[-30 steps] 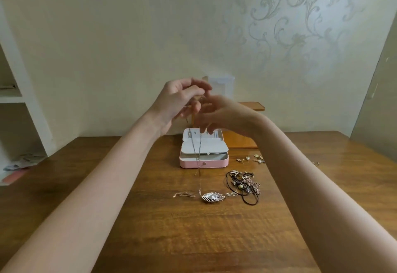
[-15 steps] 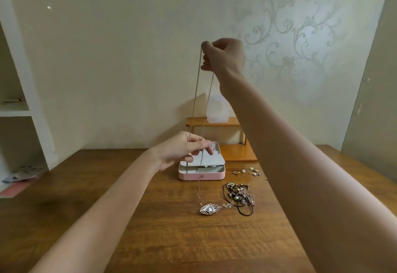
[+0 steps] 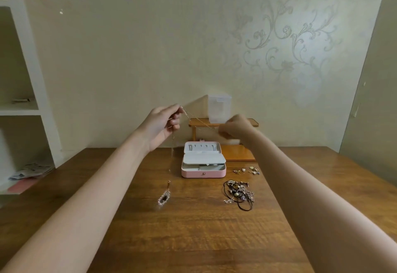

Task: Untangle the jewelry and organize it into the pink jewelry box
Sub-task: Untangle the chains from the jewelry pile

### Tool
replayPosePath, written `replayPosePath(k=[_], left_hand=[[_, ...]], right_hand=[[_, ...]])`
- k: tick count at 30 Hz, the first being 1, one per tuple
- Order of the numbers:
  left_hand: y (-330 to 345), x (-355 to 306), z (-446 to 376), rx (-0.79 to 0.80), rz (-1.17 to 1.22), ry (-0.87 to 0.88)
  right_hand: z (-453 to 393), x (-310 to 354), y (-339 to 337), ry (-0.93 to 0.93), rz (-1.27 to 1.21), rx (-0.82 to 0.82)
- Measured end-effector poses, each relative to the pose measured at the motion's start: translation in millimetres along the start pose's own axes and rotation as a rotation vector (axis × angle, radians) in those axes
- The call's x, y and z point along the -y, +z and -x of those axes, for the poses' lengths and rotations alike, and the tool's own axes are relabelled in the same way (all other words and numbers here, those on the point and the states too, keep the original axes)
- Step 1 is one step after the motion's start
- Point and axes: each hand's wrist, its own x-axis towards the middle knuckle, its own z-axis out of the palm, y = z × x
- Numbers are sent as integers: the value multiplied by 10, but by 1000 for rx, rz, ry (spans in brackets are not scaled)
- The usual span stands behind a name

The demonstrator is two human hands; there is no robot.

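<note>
Now right hand (image 3: pixel 234 127) lowered, necklace (image 3: pixel 198 119) level

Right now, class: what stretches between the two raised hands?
Head view: a thin gold chain spans from left hand to right hand.

A wooden table (image 3: pixel 193 236) carries the open pink jewelry box (image 3: pixel 203 172), tangled jewelry (image 3: pixel 239 194), loose earrings (image 3: pixel 247 170).

Jewelry box (image 3: pixel 203 173) is showing pink outside, white-grey lining inside. Chain (image 3: pixel 198 119) is reading gold; pendant (image 3: pixel 163 198) silver with dark centre. Tangled pile (image 3: pixel 238 193) is mixing black cord with gold and silver pieces. Table (image 3: pixel 193 229) is showing brown wood grain. Wall (image 3: pixel 285 42) is displaying cream with pale scrollwork.
</note>
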Motion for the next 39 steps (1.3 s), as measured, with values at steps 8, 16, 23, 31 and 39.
replayPosePath(k=[8, 16, 23, 31, 39], left_hand=[[10, -110, -53, 45, -306, -8], [231, -120, -85, 183, -1022, -34], [260, -256, -190, 141, -1382, 139], [200, -242, -194, 138, -1286, 236], [126, -47, -376, 41, -785, 160]], right_hand=[[112, -328, 230, 231, -446, 570], [95, 172, 248, -211, -346, 783], [-17, 177, 411, -256, -669, 815], [25, 223, 508, -236, -736, 856], [-48, 170, 422, -160, -682, 696]])
